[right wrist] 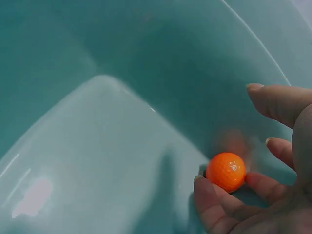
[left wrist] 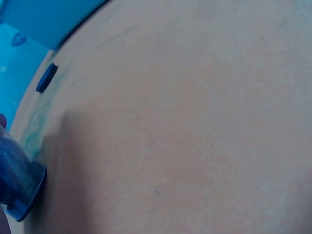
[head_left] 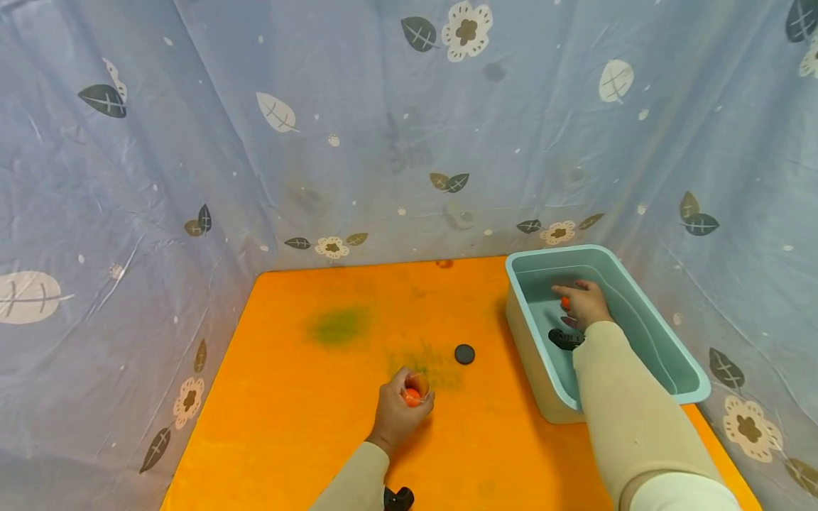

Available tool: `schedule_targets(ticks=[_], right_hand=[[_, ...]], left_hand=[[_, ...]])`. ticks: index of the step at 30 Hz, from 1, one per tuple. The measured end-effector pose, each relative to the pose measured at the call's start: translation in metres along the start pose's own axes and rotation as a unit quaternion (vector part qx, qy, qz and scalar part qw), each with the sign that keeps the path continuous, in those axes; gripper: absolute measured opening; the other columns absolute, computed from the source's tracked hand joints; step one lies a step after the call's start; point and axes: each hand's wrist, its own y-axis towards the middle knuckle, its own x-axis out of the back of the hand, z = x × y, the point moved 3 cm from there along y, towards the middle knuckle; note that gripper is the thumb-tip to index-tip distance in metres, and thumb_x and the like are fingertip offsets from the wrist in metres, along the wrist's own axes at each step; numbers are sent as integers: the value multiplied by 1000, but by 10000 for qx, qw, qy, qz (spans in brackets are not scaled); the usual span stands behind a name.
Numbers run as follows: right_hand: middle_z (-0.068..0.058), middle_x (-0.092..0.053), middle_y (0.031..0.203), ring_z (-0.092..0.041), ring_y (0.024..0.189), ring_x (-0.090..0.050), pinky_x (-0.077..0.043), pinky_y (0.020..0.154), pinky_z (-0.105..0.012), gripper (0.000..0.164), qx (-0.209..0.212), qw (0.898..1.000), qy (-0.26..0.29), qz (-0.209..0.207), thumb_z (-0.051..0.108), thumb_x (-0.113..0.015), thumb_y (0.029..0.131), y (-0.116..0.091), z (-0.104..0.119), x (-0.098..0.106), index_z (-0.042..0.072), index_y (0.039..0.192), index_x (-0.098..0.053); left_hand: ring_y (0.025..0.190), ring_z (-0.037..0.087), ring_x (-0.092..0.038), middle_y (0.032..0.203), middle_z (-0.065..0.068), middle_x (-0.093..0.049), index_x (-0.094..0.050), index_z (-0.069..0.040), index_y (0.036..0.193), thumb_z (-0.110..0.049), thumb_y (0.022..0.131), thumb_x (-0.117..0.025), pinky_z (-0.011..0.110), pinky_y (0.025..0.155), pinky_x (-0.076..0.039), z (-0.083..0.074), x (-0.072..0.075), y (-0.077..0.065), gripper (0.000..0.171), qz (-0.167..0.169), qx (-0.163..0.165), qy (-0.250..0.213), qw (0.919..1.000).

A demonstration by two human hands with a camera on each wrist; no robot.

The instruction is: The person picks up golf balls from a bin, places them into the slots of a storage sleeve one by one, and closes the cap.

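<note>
My left hand [head_left: 396, 415] grips a small clear cup [head_left: 420, 384] above the orange table. Inside or behind its clear wall shows an orange ball [head_left: 411, 398]. Only the cup's flared, rimmed end appears at the left edge of the left wrist view. My right hand [head_left: 589, 305] is down inside the light-green bin [head_left: 532, 312], fingers spread about an orange golf ball [right wrist: 225, 171]. In the right wrist view two fingertips meet or nearly meet the ball beside the bin's wall; the other digits stand apart from it.
A black disc [head_left: 464, 354] lies on the orange table [head_left: 287, 397] between the left hand and the bin. Patterned blue curtains [head_left: 358, 142] enclose the back and sides. Black straps or devices sit at both wrists.
</note>
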Motion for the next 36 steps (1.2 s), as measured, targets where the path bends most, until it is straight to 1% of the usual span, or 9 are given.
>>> schedule_targets(ticks=[3,6,9,12,14,16,20,23,36], right_hand=[[-25,-16,175,-45,144,-40,-47,110,-60,94,-38,9999,101,9,29,-67,108,6,-3,-1,5,174,-5],[-24,-15,175,-42,140,-41,-55,100,-55,92,-51,9997,225,-98,26,-68,108,12,-6,-2,4,173,-7],[-25,-31,164,-33,113,-54,-61,80,-44,86,-83,9987,383,-329,18,-68,107,17,-9,-5,3,172,-14],[-18,-52,131,-23,77,-57,-59,63,-36,71,-200,9954,719,-599,3,-67,105,19,-12,-9,3,164,-26],[-12,-53,111,-20,63,-56,-58,57,-34,59,-298,9915,1037,-730,-6,-64,102,21,-14,-11,3,152,-35],[-12,-53,101,-20,57,-56,-57,55,-33,48,-383,9872,1333,-787,-14,-62,100,24,-16,-13,5,139,-40],[-14,-52,101,-23,59,-57,-57,55,-33,40,-505,9814,1662,-812,-19,-60,97,33,-21,-16,9,122,-45],[-13,-53,102,-22,61,-59,-58,58,-33,38,-586,9790,1767,-828,-20,-59,97,38,-23,-16,10,118,-47],[-15,-50,122,-20,71,-68,-61,69,-30,40,-485,9838,1618,-606,-16,-54,102,37,-26,-12,2,138,-50]], left_hand=[[70,11,-64,84,-8,-65,-64,-15,99,4,83,-91,29,67,-61,0,0,0,36,-8,-10,22,10000],[70,11,-64,84,-8,-65,-63,-18,98,4,83,-91,29,67,-61,-1,0,0,39,-13,-7,14,10000],[70,11,-64,84,-8,-65,-63,-19,98,4,83,-91,29,66,-60,1,-1,0,39,4,18,-22,10000],[71,11,-64,84,-8,-65,-64,-18,99,4,83,-91,29,67,-60,2,-2,0,38,23,26,-25,10000],[71,11,-64,85,-8,-65,-65,-17,100,4,83,-91,29,67,-61,3,-2,0,38,28,20,-18,10000],[71,11,-64,85,-8,-65,-64,-17,100,3,83,-91,28,68,-61,3,-3,1,38,17,8,26,10000],[72,10,-64,85,-8,-65,-63,-17,99,2,83,-92,28,68,-61,5,-3,2,38,6,-30,71,10000],[72,10,-64,86,-7,-65,-63,-16,100,2,82,-92,28,68,-61,4,-2,3,38,-5,-73,76,9999],[70,9,-63,84,-7,-64,-62,-17,98,3,83,-91,28,67,-60,3,-2,2,39,-19,-75,87,9999]])
